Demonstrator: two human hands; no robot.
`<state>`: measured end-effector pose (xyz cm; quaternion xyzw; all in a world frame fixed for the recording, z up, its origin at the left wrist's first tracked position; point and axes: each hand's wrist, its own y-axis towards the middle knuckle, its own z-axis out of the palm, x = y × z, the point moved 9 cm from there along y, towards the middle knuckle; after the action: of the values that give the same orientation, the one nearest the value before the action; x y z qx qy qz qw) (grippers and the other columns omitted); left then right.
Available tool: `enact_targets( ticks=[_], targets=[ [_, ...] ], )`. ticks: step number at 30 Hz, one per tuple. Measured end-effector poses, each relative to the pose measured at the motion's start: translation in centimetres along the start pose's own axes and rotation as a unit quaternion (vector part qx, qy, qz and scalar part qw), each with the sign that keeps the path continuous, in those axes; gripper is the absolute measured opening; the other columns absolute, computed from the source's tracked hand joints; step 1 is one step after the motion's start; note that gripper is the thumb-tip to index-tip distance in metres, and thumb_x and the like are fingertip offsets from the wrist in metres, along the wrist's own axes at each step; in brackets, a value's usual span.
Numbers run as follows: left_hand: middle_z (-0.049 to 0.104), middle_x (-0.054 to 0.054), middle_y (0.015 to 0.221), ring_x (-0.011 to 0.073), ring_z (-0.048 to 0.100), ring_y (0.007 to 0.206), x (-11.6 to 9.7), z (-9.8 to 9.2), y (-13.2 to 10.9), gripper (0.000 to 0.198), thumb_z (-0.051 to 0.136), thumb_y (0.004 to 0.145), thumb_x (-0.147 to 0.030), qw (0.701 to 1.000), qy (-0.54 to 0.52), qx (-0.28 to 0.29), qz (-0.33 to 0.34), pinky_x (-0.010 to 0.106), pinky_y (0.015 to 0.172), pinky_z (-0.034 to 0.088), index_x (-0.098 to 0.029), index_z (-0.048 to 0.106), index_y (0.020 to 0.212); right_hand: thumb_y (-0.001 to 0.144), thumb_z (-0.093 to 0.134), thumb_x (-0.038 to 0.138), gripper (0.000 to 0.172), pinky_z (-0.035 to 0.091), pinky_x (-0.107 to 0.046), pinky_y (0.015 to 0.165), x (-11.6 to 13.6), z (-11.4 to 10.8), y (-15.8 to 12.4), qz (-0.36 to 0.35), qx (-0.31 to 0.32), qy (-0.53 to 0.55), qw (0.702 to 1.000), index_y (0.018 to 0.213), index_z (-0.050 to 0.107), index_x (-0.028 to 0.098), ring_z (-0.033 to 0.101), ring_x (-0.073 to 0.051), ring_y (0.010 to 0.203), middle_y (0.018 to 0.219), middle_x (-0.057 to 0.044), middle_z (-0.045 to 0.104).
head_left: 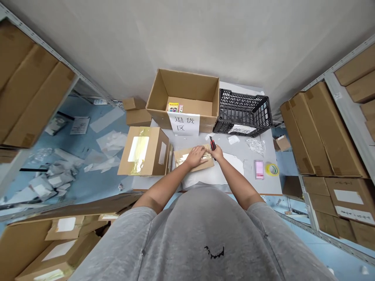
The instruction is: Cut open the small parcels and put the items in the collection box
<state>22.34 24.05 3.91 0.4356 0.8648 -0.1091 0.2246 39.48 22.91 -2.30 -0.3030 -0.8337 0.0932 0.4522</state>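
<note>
Inspecting the work surface, we locate the flat cardboard parcel (pixel 193 160) at the middle of the near edge of the grey-topped table (pixel 258 189), resting on a white sheet of padding (pixel 231 171). Its long axis runs left to right, with the right end angled slightly toward the far side. Strips of glossy tape cross its top face, and we see no opening in it from this view.

Our left hand (pixel 195 157) lies open and flat on the parcel, fingers spread, pressing without gripping. Our right hand (pixel 217 153) is closed around a red-and-black utility knife (pixel 212 143) at the parcel's right end. The knife points toward the far side, and we cannot tell whether its blade is extended.

At the far side stands an open cardboard carton (pixel 183 103) bearing a paper sign (pixel 183 123), with small printed packs (pixel 173 107) on its floor. A black plastic crate (pixel 243 113) stands to its right. To the left of the parcel sits a closed, taped carton (pixel 143 151). A roll of yellow tape (pixel 272 169) lies at the right.
</note>
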Motion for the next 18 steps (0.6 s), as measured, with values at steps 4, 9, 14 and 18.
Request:
enact_targets(
  ticks=[4,9,14,18],
  targets=[
    [0.064,0.016,0.134,0.0349,0.057,0.129,-0.7,0.9,-1.0,0.048,0.073,0.100,-0.049,0.998,-0.006,0.003,-0.059,0.047,0.113,0.045,-0.019,0.066,0.137,0.072,0.093,0.044,0.043,0.056,-0.027,0.076,0.3,-0.5,-0.1,0.001,-0.026,-0.006,1.000,0.095,0.064,0.022,0.068,-0.020,0.084,0.091,-0.001,0.075],
    [0.066,0.014,0.127,0.0336,0.057,0.126,-0.4,1.2,-0.2,0.032,0.077,0.098,-0.040,0.993,-0.029,-0.005,-0.114,0.046,0.108,0.045,-0.020,0.070,0.121,0.070,0.092,0.034,0.042,0.054,-0.023,0.061,-0.2,0.0,-1.2,0.016,0.037,0.067,0.997,0.096,0.062,0.021,0.064,-0.016,0.070,0.083,0.002,0.070],
    [0.067,0.017,0.127,0.0361,0.057,0.127,-0.8,2.0,0.2,0.041,0.079,0.096,-0.046,0.992,-0.018,0.008,-0.126,0.047,0.109,0.045,-0.016,0.068,0.121,0.071,0.092,0.031,0.039,0.046,-0.020,0.049,-0.9,0.4,-1.2,0.045,0.045,0.093,0.994,0.093,0.062,0.020,0.053,-0.011,0.056,0.071,0.007,0.062],
    [0.068,0.019,0.130,0.0374,0.058,0.128,-1.1,2.5,0.3,0.042,0.078,0.096,-0.049,0.989,-0.009,0.016,-0.145,0.048,0.109,0.044,-0.016,0.068,0.121,0.068,0.094,0.025,0.039,0.044,-0.020,0.048,-0.9,0.4,-0.7,0.070,0.033,0.065,0.995,0.093,0.064,0.019,0.053,-0.011,0.052,0.065,0.008,0.061]
  ],
)
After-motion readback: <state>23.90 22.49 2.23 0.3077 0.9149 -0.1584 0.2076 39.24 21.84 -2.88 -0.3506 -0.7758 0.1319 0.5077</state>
